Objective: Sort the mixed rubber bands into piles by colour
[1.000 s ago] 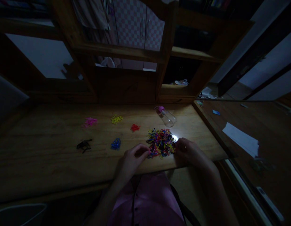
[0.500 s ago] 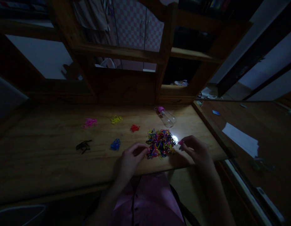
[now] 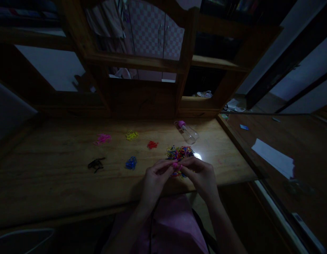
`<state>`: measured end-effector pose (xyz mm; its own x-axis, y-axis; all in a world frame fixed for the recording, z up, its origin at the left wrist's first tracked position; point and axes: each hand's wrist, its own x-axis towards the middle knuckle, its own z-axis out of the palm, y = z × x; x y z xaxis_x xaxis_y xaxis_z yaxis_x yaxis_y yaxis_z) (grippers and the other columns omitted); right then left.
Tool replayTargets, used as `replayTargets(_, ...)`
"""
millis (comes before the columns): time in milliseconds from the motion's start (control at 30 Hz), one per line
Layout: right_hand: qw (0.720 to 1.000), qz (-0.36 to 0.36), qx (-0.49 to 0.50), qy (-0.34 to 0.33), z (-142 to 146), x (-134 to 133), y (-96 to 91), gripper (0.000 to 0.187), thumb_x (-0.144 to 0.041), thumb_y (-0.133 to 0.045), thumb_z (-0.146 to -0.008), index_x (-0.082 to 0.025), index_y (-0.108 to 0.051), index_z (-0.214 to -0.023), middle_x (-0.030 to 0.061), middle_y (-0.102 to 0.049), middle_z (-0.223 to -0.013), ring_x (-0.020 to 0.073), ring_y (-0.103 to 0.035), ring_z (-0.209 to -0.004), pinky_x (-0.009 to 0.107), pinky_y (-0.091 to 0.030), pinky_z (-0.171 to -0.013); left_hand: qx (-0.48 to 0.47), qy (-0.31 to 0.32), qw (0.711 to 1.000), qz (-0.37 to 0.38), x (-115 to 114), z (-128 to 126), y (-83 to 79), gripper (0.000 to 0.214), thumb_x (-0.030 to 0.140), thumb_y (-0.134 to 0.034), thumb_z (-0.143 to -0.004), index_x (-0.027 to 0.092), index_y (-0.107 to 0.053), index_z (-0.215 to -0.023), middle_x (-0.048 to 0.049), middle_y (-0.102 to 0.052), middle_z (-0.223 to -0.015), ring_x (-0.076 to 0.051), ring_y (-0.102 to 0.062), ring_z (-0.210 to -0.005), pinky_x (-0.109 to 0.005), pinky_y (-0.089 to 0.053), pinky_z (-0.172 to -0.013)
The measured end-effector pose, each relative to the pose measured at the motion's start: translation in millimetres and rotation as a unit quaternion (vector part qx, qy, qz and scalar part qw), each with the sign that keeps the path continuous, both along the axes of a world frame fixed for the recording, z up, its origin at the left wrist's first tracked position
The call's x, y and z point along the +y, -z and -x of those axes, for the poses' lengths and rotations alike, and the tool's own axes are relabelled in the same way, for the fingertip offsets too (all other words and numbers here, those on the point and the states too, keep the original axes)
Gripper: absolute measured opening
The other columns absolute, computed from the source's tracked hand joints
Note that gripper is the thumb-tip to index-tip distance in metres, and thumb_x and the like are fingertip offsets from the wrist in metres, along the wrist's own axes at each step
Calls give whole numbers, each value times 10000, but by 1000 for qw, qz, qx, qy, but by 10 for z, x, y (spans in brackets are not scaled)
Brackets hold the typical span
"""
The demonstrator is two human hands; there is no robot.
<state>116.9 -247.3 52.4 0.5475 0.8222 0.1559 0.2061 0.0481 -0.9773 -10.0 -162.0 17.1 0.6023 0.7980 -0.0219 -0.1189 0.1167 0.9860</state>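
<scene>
My left hand (image 3: 156, 178) and my right hand (image 3: 201, 175) meet above the front of a mixed pile of small looped clips (image 3: 180, 151) in several colours. The fingertips of both pinch a few pink clips (image 3: 176, 165); their exact shape is too small to make out. Part of the pile is hidden behind my fingers. To the left lie sorted heaps: red clips (image 3: 152, 144), yellow clips (image 3: 132, 135), blue clips (image 3: 131, 162), pink clips (image 3: 102, 139) and black clips (image 3: 96, 164).
A clear bottle with a pink cap (image 3: 189, 133) lies on its side behind the pile. Wooden shelving (image 3: 142, 95) rises along the desk's back edge. On a lower surface to the right are white paper (image 3: 273, 158) and a small blue card (image 3: 244, 127).
My right hand has moved left from the pile's right side to meet my left hand, bringing its pink clip along. My left hand has shifted slightly right.
</scene>
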Motion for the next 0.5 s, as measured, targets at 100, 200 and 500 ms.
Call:
replayTargets(100,998,1,-63,18,9,-8,1,29,-227,-728,-794,-202,-735,-805,42,-716,-836,183,-674,-785,295,-543,-717,-10,-17,1000,-8,-23,-5,-10,197,285,-675,-818,216,-755,-984,-67,-692,-1141,-214,-633,-1079,-306,-505,-953)
replayTargets(200,991,-14,-127,35,31,-5,30,92,-180,-696,-819,-237,-752,-865,35,-709,-875,178,-668,-818,287,-540,-722,-2,-30,1000,7,-76,-11,-42,213,278,-667,-824,224,-748,-1014,-50,-718,-1094,-207,-659,-1040,-318,-509,-968)
replayTargets(500,933,-41,-341,109,191,4,202,336,-132,-545,-907,-339,-694,-1126,59,-634,-982,180,-630,-874,319,-556,-748,-28,-39,993,105,-171,-49,-116,406,259,-751,-736,212,-695,-1136,-41,-686,-1167,-227,-654,-1074,-329,-536,-970)
